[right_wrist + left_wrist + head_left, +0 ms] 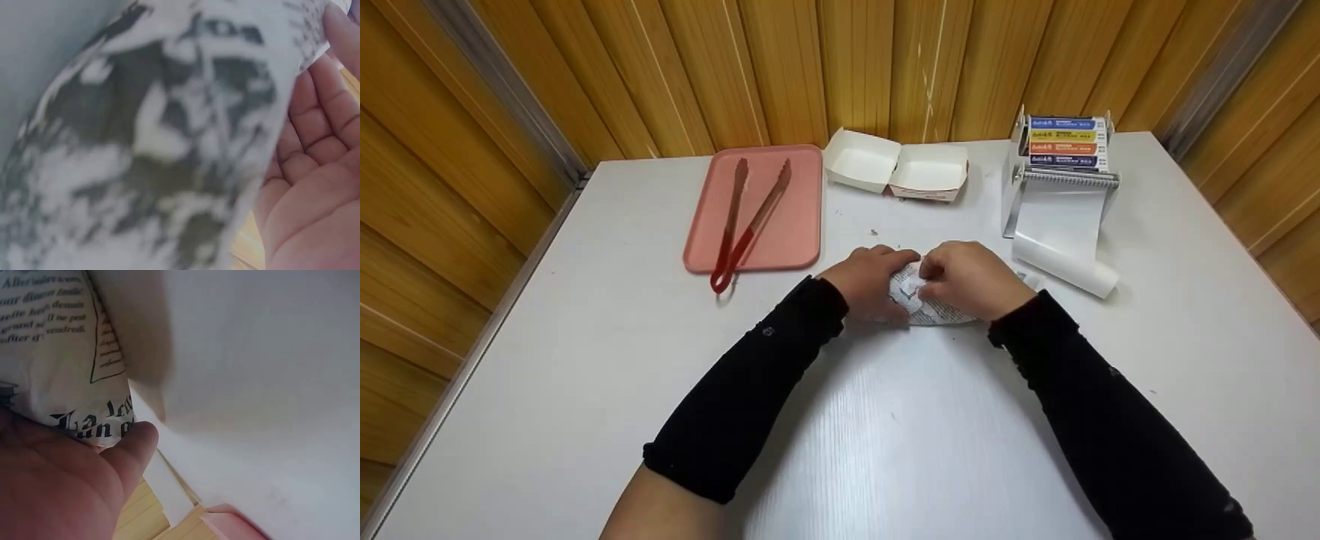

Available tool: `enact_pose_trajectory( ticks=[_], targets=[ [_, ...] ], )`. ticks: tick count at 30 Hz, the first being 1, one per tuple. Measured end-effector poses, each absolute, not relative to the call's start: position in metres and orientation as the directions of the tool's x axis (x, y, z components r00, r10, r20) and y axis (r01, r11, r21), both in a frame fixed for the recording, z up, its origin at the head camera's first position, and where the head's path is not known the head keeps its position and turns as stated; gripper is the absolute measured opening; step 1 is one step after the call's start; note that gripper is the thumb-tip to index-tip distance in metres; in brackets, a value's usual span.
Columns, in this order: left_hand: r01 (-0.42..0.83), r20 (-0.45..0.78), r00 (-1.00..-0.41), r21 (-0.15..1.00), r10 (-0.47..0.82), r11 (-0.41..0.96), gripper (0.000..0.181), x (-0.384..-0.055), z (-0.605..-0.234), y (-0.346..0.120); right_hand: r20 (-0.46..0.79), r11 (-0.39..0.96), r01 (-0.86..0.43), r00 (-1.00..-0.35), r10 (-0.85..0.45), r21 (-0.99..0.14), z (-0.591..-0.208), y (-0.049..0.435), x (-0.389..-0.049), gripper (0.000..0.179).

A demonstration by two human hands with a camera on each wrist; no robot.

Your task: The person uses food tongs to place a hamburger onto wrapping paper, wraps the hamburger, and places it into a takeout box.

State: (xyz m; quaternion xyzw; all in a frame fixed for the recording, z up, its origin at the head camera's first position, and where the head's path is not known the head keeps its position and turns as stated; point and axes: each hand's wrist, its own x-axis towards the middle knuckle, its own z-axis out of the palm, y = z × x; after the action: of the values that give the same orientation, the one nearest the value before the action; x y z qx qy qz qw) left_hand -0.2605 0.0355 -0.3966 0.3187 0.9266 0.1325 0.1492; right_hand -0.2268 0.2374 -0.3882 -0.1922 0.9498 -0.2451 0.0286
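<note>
A bundle wrapped in newsprint-patterned paper (pixel 945 310) lies on the white table between both hands; what is inside is hidden. My left hand (pixel 874 281) holds its left side, with the thumb at the near edge and fingers along the far edge. In the left wrist view, that thumb rests against the printed paper (pixel 62 382). At the top of the bundle my right hand (pixel 971 277) pinches the paper with curled fingers. The right wrist view has the blurred printed paper (pixel 169 146) close up, its edge between thumb and fingers (pixel 320 118).
Red-handled tongs (pixel 744 244) lie on a pink tray (pixel 701 244) at the back left. An opened white paper box (pixel 928 171) stands behind the hands. To the right is a metal dispenser with coloured labels (pixel 1063 142), a curled white sheet (pixel 1065 266) hanging from it.
</note>
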Motion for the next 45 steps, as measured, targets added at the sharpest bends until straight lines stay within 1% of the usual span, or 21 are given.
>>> enact_pose_trajectory(
  ticks=[4,8,12,15,20,24,27,32,34,36,38,40,41,43,44,45],
  targets=[
    [0.563,-0.167,-0.754,0.333,0.635,0.756,0.091,-0.259,-0.398,0.036,0.02,0.799,-0.34,-0.925,-0.381,-0.496,-0.387,0.247,-0.229,0.02],
    [0.557,-0.158,-0.754,0.362,0.637,0.748,0.087,-0.258,-0.4,0.031,0.004,0.818,-0.308,-0.937,-0.35,-0.486,-0.388,0.261,-0.232,0.03],
    [0.54,-0.176,-0.757,0.373,0.629,0.754,0.088,-0.258,-0.4,0.023,-0.034,0.862,-0.273,-0.948,-0.318,-0.428,-0.392,0.274,-0.234,0.043],
    [0.526,-0.184,-0.766,0.372,0.616,0.765,0.088,-0.259,-0.4,0.019,-0.08,0.878,-0.245,-0.95,-0.303,-0.411,-0.395,0.277,-0.236,0.051],
    [0.51,-0.178,-0.783,0.365,0.596,0.779,0.087,-0.259,-0.399,0.012,-0.138,0.891,-0.199,-0.951,-0.275,-0.407,-0.398,0.276,-0.238,0.064],
    [0.512,-0.171,-0.782,0.374,0.6,0.774,0.086,-0.259,-0.399,0.009,-0.161,0.897,-0.149,-0.959,-0.234,-0.417,-0.399,0.278,-0.239,0.073],
    [0.513,-0.166,-0.781,0.379,0.602,0.77,0.085,-0.259,-0.399,0.007,-0.162,0.881,-0.108,-0.966,-0.203,-0.46,-0.397,0.281,-0.24,0.071],
    [0.496,-0.173,-0.796,0.363,0.58,0.789,0.087,-0.258,-0.399,0.006,-0.13,0.809,-0.049,-0.98,-0.153,-0.585,-0.393,0.287,-0.243,0.053],
    [0.489,-0.176,-0.801,0.357,0.572,0.795,0.088,-0.258,-0.399,0.006,-0.109,0.766,-0.029,-0.986,-0.129,-0.642,-0.391,0.289,-0.243,0.051],
    [0.49,-0.174,-0.803,0.352,0.57,0.798,0.089,-0.257,-0.399,0.006,-0.085,0.684,-0.007,-0.991,-0.1,-0.729,-0.389,0.289,-0.244,0.05],
    [0.495,-0.172,-0.8,0.35,0.574,0.795,0.089,-0.257,-0.399,0.006,-0.074,0.544,0.021,-0.994,-0.076,-0.839,-0.388,0.287,-0.244,0.047],
    [0.502,-0.17,-0.797,0.349,0.58,0.791,0.09,-0.257,-0.399,0.006,-0.092,0.29,0.062,-0.992,-0.091,-0.955,-0.388,0.284,-0.243,0.039],
    [0.504,-0.168,-0.795,0.35,0.583,0.789,0.09,-0.257,-0.399,0.005,-0.109,0.141,0.093,-0.988,-0.106,-0.986,-0.388,0.282,-0.242,0.036],
    [0.506,-0.167,-0.794,0.353,0.585,0.787,0.09,-0.257,-0.399,0.005,-0.152,-0.124,0.172,-0.977,-0.151,-0.977,-0.388,0.28,-0.241,0.032],
    [0.505,-0.167,-0.794,0.354,0.585,0.787,0.09,-0.256,-0.399,0.005,-0.178,-0.224,0.218,-0.967,-0.184,-0.95,-0.388,0.279,-0.241,0.034],
    [0.505,-0.168,-0.794,0.354,0.584,0.788,0.09,-0.256,-0.398,0.005,-0.21,-0.292,0.266,-0.955,-0.211,-0.919,-0.388,0.278,-0.24,0.039]
  ],
)
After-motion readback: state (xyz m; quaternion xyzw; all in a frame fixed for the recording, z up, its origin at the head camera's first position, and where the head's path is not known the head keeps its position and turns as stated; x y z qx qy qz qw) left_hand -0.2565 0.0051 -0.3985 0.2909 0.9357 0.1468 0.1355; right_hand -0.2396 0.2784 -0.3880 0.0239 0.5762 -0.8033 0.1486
